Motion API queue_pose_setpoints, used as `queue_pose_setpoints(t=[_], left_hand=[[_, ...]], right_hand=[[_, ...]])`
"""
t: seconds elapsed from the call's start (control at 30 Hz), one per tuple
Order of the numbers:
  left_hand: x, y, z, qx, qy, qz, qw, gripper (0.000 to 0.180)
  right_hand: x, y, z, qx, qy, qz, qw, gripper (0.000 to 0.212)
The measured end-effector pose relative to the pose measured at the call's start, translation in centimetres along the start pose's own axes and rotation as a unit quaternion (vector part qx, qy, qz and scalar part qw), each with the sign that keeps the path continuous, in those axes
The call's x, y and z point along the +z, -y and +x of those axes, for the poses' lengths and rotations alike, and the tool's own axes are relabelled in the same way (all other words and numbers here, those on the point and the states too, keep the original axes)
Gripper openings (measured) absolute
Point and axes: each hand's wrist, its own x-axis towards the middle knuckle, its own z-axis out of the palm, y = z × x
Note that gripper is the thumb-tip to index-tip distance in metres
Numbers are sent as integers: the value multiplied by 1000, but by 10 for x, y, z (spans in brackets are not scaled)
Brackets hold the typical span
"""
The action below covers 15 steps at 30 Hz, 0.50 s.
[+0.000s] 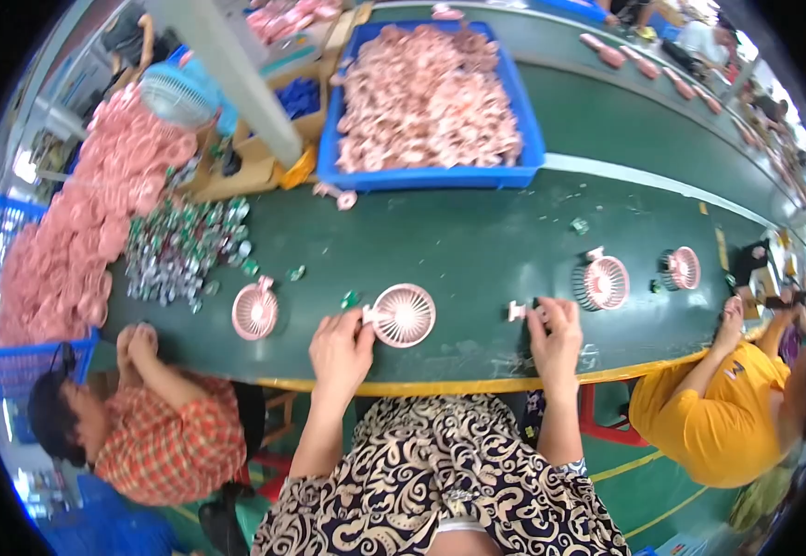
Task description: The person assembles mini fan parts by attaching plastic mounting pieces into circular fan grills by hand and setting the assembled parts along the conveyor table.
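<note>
My left hand (341, 350) pinches the small stem of a round pink fan cage (406, 315), whose ribbed face is turned up. A small green and silver part (351, 298) lies just beyond those fingers. Farther right, my right hand (556, 341) is closed at the fingertips on a small pink plastic piece (517, 311). Its knobbed end sticks out to the left, while the fingers hide the rest. To the left of my left hand lies another pink fan cage (254, 311).
A blue tray (431, 178) heaped with small pink parts stands at the back. Green and silver parts (185, 243) and stacked pink pieces (78, 232) fill the left. More cages (604, 283) lie right. Co-workers sit left (162, 435) and right (713, 417).
</note>
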Motion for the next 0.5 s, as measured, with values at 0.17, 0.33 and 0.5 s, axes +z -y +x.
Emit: queue_pose_setpoints(t=[0.17, 0.33, 0.5], left_hand=[[1, -5, -2, -2, 43, -47, 998, 24], [-5, -2, -5, -10, 59, -73, 996, 27], [-9, -15, 10, 78, 42, -107, 990, 46]], right_hand=[[-6, 2, 1, -4, -10, -13, 1000, 25], [1, 3, 2, -1, 0, -7, 1000, 26], [-6, -1, -5, -16, -18, -21, 999, 25]])
